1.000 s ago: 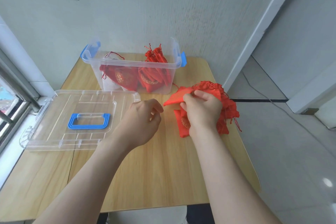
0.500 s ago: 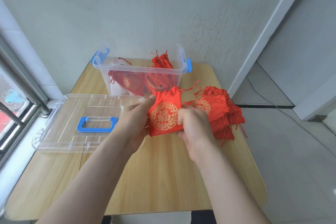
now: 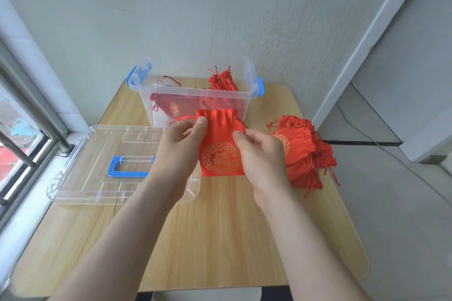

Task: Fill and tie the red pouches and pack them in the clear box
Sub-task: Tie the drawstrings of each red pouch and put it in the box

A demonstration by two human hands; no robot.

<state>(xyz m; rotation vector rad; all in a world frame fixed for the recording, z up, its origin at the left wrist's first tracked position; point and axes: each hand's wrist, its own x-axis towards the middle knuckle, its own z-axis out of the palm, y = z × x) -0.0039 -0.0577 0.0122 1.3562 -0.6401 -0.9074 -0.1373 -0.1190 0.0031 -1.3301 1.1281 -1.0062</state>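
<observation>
Both hands are up in front of the person, above the wooden worktop [image 3: 220, 239].
- Left hand [image 3: 181, 144]: thumb and fingers pinch the upper left edge of one red pouch [image 3: 221, 154], just below its gathered mouth, where a red drawstring trails out.
- Right hand [image 3: 261, 154]: fingertips pinch the pouch's right edge at the same height.
- The pouch hangs upright between the hands with its round gold emblem facing the person. It looks flat; I cannot tell whether it is filled.
- Clear box [image 3: 190, 92]: stands open at the back of the worktop, behind the held pouch. Packed pouches [image 3: 171, 105] lie inside, some with strings poking above the rim.
- Loose pile of pouches [image 3: 303, 151]: lies on the worktop just right of the right hand.
- Clear lid [image 3: 85, 154] with blue handle [image 3: 127, 166]: lies flat to the left, partly under the left wrist.
</observation>
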